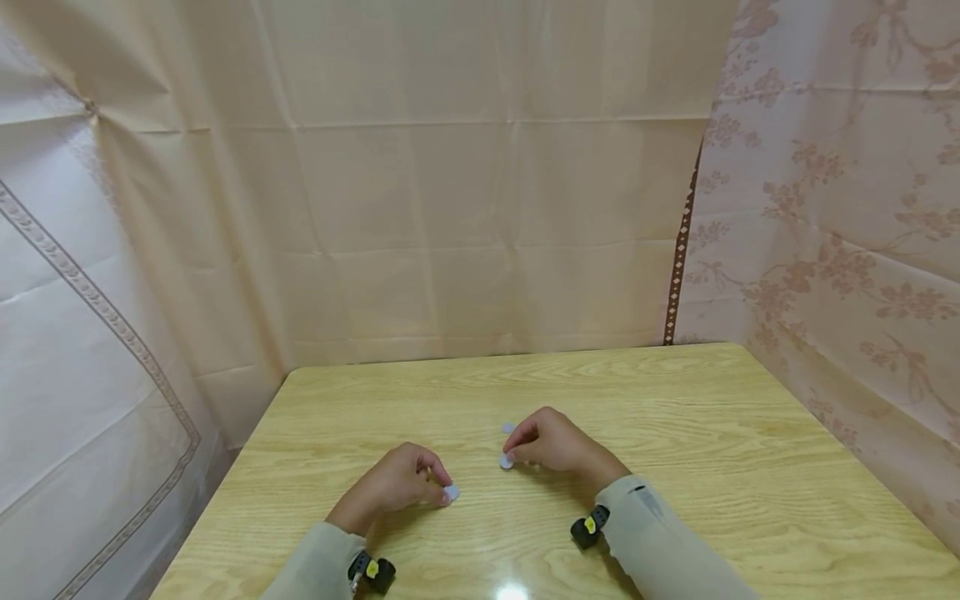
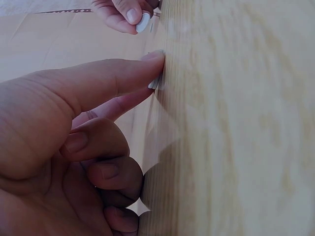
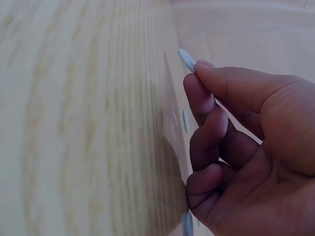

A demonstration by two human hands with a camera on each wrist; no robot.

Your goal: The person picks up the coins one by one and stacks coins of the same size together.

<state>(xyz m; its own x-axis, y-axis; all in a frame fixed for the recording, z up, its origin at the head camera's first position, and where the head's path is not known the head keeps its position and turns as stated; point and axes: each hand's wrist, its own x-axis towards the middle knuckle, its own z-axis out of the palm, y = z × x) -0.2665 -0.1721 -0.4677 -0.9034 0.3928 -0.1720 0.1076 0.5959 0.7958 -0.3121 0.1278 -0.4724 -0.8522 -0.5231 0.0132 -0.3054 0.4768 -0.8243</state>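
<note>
Near the middle of the wooden table, my left hand point(image 1: 401, 482) pinches a small whitish disc point(image 1: 452, 492) between thumb and index finger; in the left wrist view this piece point(image 2: 154, 83) is at the tabletop, and it may be more than one. My right hand point(image 1: 558, 446) pinches another pale disc point(image 1: 506, 461), which the right wrist view shows tilted point(image 3: 186, 60) and held off the table by thumb and index fingertips. Just behind the right fingertips a third disc point(image 1: 508, 427) lies flat. The other fingers of both hands are curled.
The light wood table point(image 1: 720, 433) has rounded back corners. A beige cloth point(image 1: 465, 192) hangs behind it, with patterned cloths at the left and right. Past the right hand, discs show on the tabletop point(image 3: 185, 120), one lower in view point(image 3: 187, 224).
</note>
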